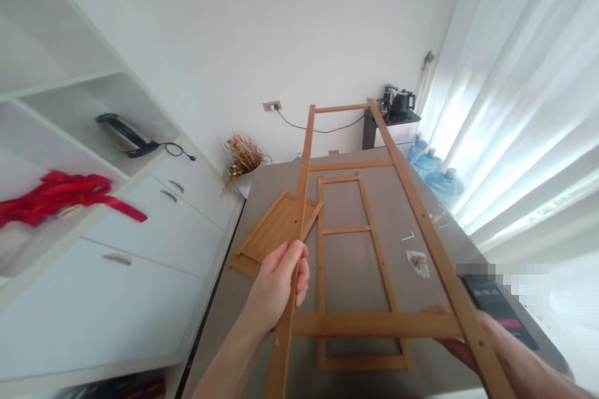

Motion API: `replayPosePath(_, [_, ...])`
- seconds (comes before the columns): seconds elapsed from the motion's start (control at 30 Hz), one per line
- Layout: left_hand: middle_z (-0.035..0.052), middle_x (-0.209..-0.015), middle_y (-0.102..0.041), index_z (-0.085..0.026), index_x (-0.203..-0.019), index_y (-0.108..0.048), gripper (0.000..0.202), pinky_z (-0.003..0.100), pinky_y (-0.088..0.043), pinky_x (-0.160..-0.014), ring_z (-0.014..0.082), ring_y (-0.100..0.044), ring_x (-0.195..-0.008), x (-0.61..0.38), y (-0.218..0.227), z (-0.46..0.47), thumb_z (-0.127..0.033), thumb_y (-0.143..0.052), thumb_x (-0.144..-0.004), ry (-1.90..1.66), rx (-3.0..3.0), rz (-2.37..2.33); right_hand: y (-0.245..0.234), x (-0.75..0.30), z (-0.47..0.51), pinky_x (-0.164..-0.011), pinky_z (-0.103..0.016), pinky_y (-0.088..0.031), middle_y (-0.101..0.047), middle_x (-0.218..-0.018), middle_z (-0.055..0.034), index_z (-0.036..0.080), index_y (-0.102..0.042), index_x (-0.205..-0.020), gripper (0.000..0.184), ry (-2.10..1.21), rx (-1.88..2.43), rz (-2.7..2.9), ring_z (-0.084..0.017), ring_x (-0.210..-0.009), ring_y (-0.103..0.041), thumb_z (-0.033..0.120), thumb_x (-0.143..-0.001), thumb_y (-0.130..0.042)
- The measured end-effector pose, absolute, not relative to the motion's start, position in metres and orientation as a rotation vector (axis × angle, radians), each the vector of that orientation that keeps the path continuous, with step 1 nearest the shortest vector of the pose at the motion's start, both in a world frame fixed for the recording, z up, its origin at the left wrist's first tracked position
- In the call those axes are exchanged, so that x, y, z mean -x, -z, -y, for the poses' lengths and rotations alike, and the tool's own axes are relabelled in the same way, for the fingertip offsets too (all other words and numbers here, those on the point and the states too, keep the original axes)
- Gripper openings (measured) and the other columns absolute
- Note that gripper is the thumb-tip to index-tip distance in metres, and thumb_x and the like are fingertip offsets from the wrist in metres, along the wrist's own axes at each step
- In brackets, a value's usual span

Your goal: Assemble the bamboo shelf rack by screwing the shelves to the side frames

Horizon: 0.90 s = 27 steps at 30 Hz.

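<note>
A long wooden frame (374, 325) with crossbars is held up over the table, tilted away from me. My left hand (283, 283) wraps its fingers around the left rail. On the right rail, near the closest crossbar, my right hand (496, 340) grips from the outer side, its fingers partly hidden behind the wood. Beneath it lies a second wooden frame (346, 230) of similar ladder shape, flat on the table. Wooden panels (271, 224) with raised edges rest to the left, partly behind the held rail.
On the grey table (402, 199) lie a hex key (409, 237), a small plastic bag of hardware (418, 263) and a dark object (500, 305) at the right edge. Water jugs (442, 184) stand beyond the right side. White cabinets (140, 218) line the left.
</note>
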State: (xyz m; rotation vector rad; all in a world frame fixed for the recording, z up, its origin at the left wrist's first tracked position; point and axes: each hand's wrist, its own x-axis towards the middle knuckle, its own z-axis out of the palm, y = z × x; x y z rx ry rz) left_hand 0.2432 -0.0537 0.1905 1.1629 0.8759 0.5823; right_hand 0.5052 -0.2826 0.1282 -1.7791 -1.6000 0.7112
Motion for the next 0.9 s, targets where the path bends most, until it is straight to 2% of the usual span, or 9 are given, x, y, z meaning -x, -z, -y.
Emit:
replayPosePath(0.17, [-0.0091,-0.042,-0.044,-0.018,-0.078,-0.05,0.029,0.021,-0.032,-0.037,0.0069,-0.037,-0.029,-0.252,-0.198,0.059,-0.045,-0.054,-0.089,-0.64,-1.183,-0.881,-0.153,-0.501,0.272,-0.061,-0.021,-0.048,-0.058,-0.068,0.0009,0.019,-0.058,-0.073,0.016,-0.89,1.665,1.689,-0.012,-0.061,-0.055,0.013,-0.084,-0.047])
replayPosePath(0.27, [-0.0091,-0.042,-0.043,-0.018,-0.079,-0.051,0.028,0.021,-0.033,-0.038,0.007,-0.037,-0.029,-0.258,-0.203,0.062,-0.044,-0.055,-0.089,-0.668,-1.2,-0.882,-0.156,-0.506,0.272,-0.063,-0.02,-0.045,-0.056,-0.072,0.0021,0.019,-0.055,-0.073,0.017,-0.904,1.586,1.689,-0.011,-0.066,-0.054,0.008,-0.083,-0.046])
replayPosePath(0.4, [-0.009,-0.042,-0.043,-0.017,-0.079,-0.052,0.028,0.022,-0.035,-0.038,0.0068,-0.037,-0.029,-0.262,-0.204,0.062,-0.043,-0.055,-0.09,-0.674,-1.225,-0.872,-0.155,-0.513,0.273,-0.065,-0.02,-0.043,-0.059,-0.078,0.0009,0.019,-0.052,-0.075,0.017,-0.924,1.527,1.68,-0.011,-0.07,-0.056,0.011,-0.087,-0.045])
replayPosePath(0.6, [-0.0092,-0.041,-0.044,-0.017,-0.079,-0.052,0.028,0.023,-0.037,-0.04,0.0069,-0.038,-0.029,-0.263,-0.202,0.058,-0.043,-0.056,-0.089,-0.672,-1.223,-0.871,-0.151,-0.518,0.275,-0.071,-0.022,-0.047,-0.064,-0.079,-0.0025,0.019,-0.06,-0.077,0.02,-0.939,1.533,1.686,-0.014,-0.074,-0.061,0.019,-0.091,-0.046])
replayPosePath(0.9, [-0.0091,-0.041,-0.044,-0.017,-0.08,-0.052,0.029,0.023,-0.036,-0.04,0.0068,-0.038,-0.029,-0.261,-0.2,0.055,-0.043,-0.053,-0.091,-0.607,-1.211,-0.859,-0.154,-0.517,0.275,-0.07,-0.022,-0.047,-0.064,-0.078,-0.0026,0.02,-0.062,-0.079,0.02,-0.938,1.563,1.693,-0.015,-0.074,-0.061,0.015,-0.09,-0.046])
